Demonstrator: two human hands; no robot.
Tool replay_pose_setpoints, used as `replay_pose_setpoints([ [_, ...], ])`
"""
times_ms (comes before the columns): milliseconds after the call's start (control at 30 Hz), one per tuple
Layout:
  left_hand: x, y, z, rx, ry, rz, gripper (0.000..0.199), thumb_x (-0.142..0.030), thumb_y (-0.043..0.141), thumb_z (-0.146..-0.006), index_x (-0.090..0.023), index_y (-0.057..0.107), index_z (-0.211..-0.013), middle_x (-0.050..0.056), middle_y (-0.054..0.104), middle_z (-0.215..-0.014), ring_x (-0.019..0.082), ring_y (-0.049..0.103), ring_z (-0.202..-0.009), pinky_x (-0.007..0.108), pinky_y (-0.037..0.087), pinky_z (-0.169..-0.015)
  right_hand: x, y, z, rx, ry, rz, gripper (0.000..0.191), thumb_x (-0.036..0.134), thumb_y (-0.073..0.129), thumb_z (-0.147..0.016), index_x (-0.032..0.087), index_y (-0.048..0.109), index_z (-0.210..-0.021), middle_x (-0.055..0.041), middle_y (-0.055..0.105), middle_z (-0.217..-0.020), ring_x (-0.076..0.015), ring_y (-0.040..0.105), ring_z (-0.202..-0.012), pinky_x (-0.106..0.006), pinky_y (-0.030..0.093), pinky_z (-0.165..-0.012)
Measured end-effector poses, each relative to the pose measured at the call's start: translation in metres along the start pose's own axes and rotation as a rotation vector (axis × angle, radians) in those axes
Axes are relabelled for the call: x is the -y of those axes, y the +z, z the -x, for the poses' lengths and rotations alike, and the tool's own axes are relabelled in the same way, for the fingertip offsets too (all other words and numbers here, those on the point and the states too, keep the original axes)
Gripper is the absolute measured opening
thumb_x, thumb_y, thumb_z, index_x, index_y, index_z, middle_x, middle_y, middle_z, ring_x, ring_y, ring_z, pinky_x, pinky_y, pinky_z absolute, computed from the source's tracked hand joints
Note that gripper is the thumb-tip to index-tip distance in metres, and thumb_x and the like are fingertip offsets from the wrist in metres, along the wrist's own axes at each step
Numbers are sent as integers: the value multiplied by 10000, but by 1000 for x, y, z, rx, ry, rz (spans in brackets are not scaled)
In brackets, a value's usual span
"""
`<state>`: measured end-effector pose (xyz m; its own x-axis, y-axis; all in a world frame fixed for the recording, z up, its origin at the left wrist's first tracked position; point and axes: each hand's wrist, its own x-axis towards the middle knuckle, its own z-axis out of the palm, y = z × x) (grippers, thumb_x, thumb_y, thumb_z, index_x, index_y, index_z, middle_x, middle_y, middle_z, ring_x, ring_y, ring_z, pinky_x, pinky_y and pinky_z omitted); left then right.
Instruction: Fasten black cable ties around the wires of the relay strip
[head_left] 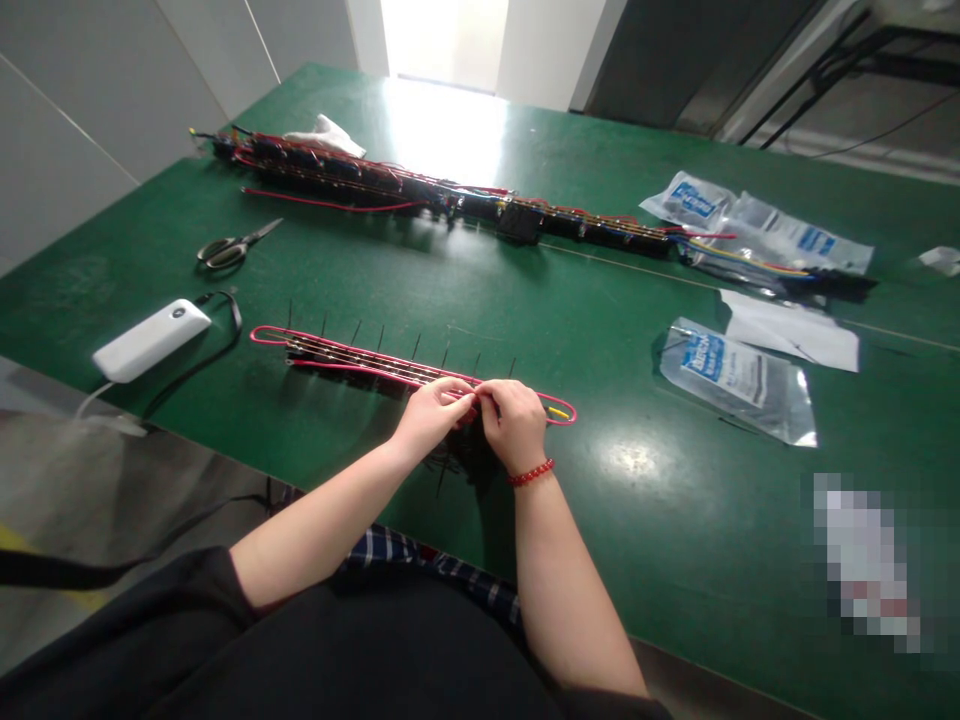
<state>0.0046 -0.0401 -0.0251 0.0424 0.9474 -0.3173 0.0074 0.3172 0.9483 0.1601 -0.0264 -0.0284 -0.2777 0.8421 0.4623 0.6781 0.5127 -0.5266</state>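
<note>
A long bundle of red wires and dark strips [352,357] lies on the green table in front of me. Thin black cable ties stick up along its far side. At the right end the red wire bends into a loop [571,412] with a short yellow piece in it. My left hand [435,412] and my right hand [514,420] meet over the right part of the bundle. Both are closed, with thumbs and fingertips pinched together. Whatever sits between the fingertips is hidden. A red bead bracelet is on my right wrist.
Across the back of the green table [600,330] lies a longer wire bundle [420,190]. Scissors [232,248] and a white power bank [152,340] with a black cable are at left. Clear plastic bags [739,380] and white paper [791,330] lie at right.
</note>
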Motion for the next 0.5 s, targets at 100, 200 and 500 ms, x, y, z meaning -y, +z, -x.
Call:
replay_pose_setpoints([
  [100,-2,0,2,-37,53,-130,194,-362,673,-828,-201,691,-936,-1,731,-707,153,703,-665,213,513,-581,0,0,0,0,0,8,166,203,511,-950,209,663,-883,-47,745,-907,-205,648,-857,-332,447,-795],
  [200,-8,0,6,-115,148,-373,124,-317,669,-828,-227,708,-904,-19,737,-723,144,699,-681,213,480,-620,0,0,0,12,11,16,163,191,507,-942,211,655,-874,-50,738,-897,-208,641,-851,-334,444,-792],
  [500,-12,5,13,-231,258,-823,52,-277,618,-843,-258,666,-834,-43,701,-726,121,633,-650,214,397,-616,-1,1,0,2,7,23,143,179,490,-941,214,616,-884,-48,717,-871,-210,628,-832,-333,434,-764],
])
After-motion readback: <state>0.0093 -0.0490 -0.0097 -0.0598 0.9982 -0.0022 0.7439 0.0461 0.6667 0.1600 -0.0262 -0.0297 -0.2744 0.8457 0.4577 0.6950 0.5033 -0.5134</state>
